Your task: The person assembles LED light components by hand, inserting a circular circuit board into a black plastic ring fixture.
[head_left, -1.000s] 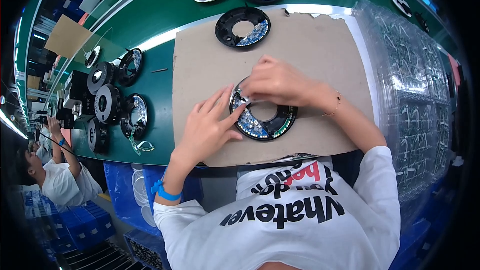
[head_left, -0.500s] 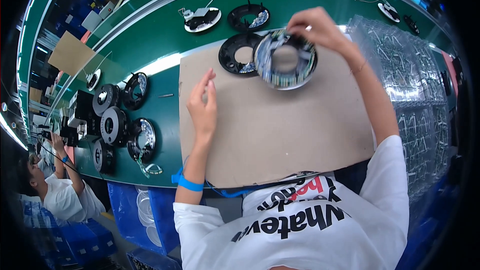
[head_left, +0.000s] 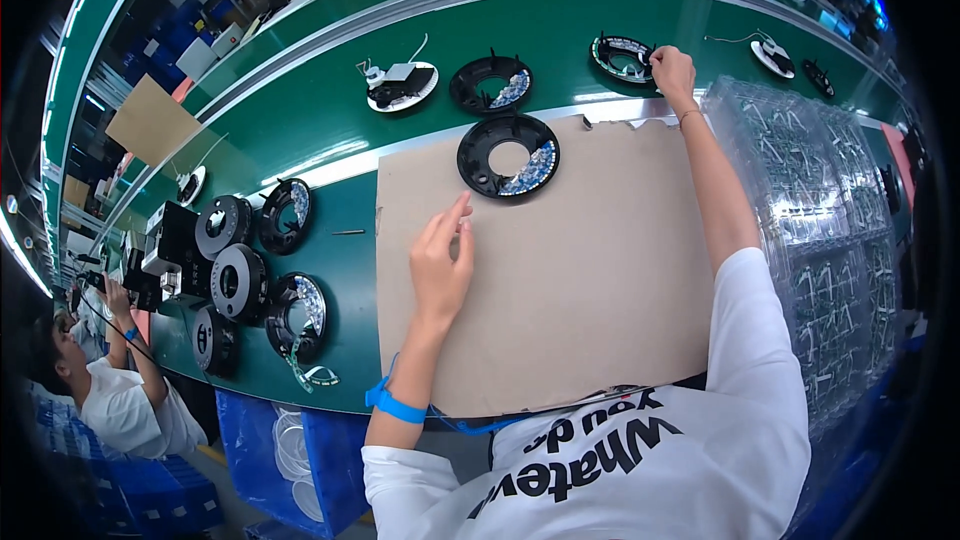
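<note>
At the far right of the bench, a black ring-shaped housing (head_left: 602, 58) with green-and-white strips lies on the green surface. My right hand (head_left: 674, 73) pinches its right rim with closed fingers. Over the left part of a cardboard sheet (head_left: 590, 270), my left hand (head_left: 440, 265) is held with fingers stretched out and nothing in them. Just beyond its fingertips lies a second black ring housing (head_left: 478, 162), with blue-and-white parts along one side. Another such black ring housing (head_left: 468, 90) sits behind that one, on the green bench.
White discs with black modules lie at the back left (head_left: 400, 95) and back right (head_left: 773, 58). Clear plastic trays (head_left: 800, 170) of circuit boards are stacked on the right. Several dark round units (head_left: 240, 283) stand on the left. Beyond them, a co-worker (head_left: 120, 390) handles something.
My right hand has carried the ring housing from above the cardboard to the far right of the bench. My left hand has shifted slightly right. The view has tilted a little.
</note>
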The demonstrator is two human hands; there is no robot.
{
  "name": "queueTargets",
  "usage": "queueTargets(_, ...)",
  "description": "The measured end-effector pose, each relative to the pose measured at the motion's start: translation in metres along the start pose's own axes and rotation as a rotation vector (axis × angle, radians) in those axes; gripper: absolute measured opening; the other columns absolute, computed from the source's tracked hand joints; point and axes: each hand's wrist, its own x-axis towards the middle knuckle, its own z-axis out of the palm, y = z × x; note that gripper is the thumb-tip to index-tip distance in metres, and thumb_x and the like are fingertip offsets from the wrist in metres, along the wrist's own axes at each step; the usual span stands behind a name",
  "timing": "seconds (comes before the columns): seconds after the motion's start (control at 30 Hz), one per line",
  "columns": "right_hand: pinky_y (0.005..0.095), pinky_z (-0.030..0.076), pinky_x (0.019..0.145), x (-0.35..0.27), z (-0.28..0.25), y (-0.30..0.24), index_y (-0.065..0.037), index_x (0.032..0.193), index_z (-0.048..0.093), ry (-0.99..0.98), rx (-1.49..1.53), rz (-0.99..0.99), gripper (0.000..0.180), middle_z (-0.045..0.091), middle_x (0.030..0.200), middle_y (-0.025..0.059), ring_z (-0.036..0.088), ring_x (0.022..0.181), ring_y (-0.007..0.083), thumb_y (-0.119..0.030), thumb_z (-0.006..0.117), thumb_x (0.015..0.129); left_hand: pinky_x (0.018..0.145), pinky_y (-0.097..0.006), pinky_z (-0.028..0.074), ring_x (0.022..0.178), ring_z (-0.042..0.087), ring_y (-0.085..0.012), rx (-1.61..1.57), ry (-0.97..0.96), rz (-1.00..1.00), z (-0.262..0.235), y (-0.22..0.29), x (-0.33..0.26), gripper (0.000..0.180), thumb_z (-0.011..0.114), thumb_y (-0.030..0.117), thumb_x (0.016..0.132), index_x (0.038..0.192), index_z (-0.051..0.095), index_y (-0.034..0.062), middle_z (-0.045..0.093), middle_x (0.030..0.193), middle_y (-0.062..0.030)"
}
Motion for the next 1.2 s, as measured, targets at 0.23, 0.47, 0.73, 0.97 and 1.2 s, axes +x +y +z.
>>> queueTargets(0.23, 0.0429, 0.047, 0.071, -0.024, 0.013, -0.093, -0.025, 0.114, 0.057, 0.001, -0.089, -0.737, 0.05, 0.056, 0.11, 0.0064, 0.051, 0.092, 0.0324, -0.005, 0.055, 0.067, 0.068, -0.029, 0.049, 0.076, 0.061, -0.021, 0.029, -0.054, 0.016, 0.004, 0.006, 0.003, 0.035, 0.052, -0.001, 0.081, 0.115, 0.057, 0.0076, 0.063, 0.09, -0.0101)
queueTargets(0.47, 0.0458, 0.028, 0.089, -0.05, 0.045, -0.18, -0.037, 0.114, 0.057, -0.53, -0.196, -0.911, 0.061, 0.039, 0.128, 0.0034, 0.036, 0.107, 0.0329, 0.001, 0.056, 0.067, 0.067, -0.031, 0.046, 0.074, 0.06, -0.0214, 0.214, 0.02, 0.167, -0.011, -0.004, 0.002, 0.036, 0.056, -0.001, 0.077, 0.112, 0.06, 0.0084, 0.062, 0.088, -0.0081)
queueTargets(0.73, 0.046, 0.024, 0.09, -0.045, -0.05, -0.159, -0.016, 0.097, 0.068, -0.483, -0.105, -1.06, 0.04, 0.056, 0.106, 0.0009, 0.036, 0.107, 0.027, -0.029, 0.076, 0.06, 0.069, -0.034, 0.043, 0.08, 0.058, -0.023, 0.329, -0.019, 0.312, -0.009, 0.002, -0.005, 0.041, 0.058, 0.0, 0.072, 0.112, 0.06, 0.0099, 0.061, 0.091, -0.0076)
queueTargets(0.97, 0.0494, 0.027, 0.091, -0.145, -0.178, -0.09, -0.012, 0.081, 0.065, -0.66, -0.179, -1.392, 0.03, 0.058, 0.087, 0.0006, 0.042, 0.105, 0.0257, -0.03, 0.072, 0.059, 0.092, -0.042, 0.037, 0.111, 0.046, -0.0385, 0.159, -0.105, 0.355, -0.005, 0.022, -0.011, 0.067, 0.064, 0.007, 0.07, 0.13, 0.036, -0.0031, 0.047, 0.123, -0.0225)
queueTargets(1.2, 0.0494, 0.03, 0.089, -0.212, -0.194, -0.018, -0.012, 0.093, 0.063, -0.674, -0.026, -1.215, 0.039, 0.06, 0.089, 0.0015, 0.044, 0.105, 0.0257, -0.034, 0.071, 0.061, 0.101, -0.044, 0.03, 0.124, 0.034, -0.041, 0.024, -0.644, 0.446, 0.024, 0.062, -0.024, 0.082, 0.072, 0.019, 0.065, 0.134, 0.032, 0.0, 0.032, 0.136, -0.025)
